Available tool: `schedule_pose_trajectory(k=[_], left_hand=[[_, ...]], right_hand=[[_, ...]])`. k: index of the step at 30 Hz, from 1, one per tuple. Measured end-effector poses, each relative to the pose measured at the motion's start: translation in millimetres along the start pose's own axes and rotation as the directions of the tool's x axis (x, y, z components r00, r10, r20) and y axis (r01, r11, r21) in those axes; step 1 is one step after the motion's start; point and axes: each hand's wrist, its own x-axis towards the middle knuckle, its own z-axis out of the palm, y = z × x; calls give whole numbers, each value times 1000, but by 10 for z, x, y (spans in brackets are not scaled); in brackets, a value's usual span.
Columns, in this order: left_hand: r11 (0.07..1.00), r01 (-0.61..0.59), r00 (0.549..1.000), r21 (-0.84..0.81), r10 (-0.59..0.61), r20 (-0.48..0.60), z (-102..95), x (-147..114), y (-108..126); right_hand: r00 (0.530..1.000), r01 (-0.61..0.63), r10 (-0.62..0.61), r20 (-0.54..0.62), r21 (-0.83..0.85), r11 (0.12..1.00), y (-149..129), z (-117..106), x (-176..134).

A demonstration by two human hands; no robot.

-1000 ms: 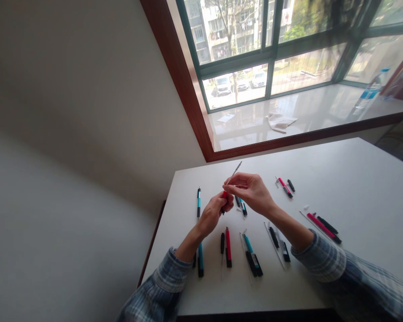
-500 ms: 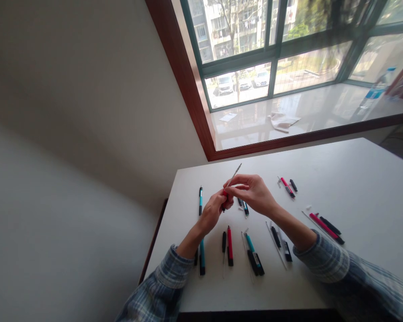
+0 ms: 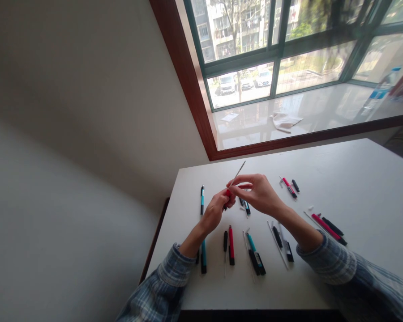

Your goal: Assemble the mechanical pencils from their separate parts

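My left hand (image 3: 215, 210) is closed round a red pen barrel (image 3: 228, 192), most of which its fingers hide. Between thumb and fingertips, my right hand (image 3: 255, 192) pinches a thin pen refill (image 3: 239, 170) at the barrel's upper end. The refill slants up to the right; whether its lower end is inside the barrel I cannot tell. Just below the hands lie a red pen barrel (image 3: 231, 246) with a black grip (image 3: 225, 241) and a teal pen barrel (image 3: 251, 243) with black parts. An upright-lying teal pen (image 3: 202, 200) is left of my left hand.
More pen parts lie on the white table (image 3: 322, 170): a black grip (image 3: 277, 237) near my right forearm, a red barrel (image 3: 325, 226) and a small red pen piece (image 3: 289, 187) at right. Behind, a window sill (image 3: 248, 134) carries crumpled paper (image 3: 285, 121) and a bottle (image 3: 381, 91).
The whole view has shifted slightly. Both hands keep their hold on the red barrel and the refill, with hardly any movement between them.
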Motion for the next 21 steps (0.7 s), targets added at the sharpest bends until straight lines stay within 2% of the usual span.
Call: schedule_pose_trajectory(k=[6,11,15,21], left_hand=[[999,0,1000,44,1,-22,13,-20,56],[999,-14,990,46,20,-139,-8,-39,164],[994,-31,965,109,58,-254,-74,-43,210],[984,-17,957,175,66,-281,-92,-39,212]], right_hand=[[1000,17,-17,7,-53,998,-23,-19,4],[999,19,-24,-46,-90,996,40,-29,13],[999,10,-1,41,-230,973,49,-33,-9],[990,59,-13,142,-319,946,46,18,-56]])
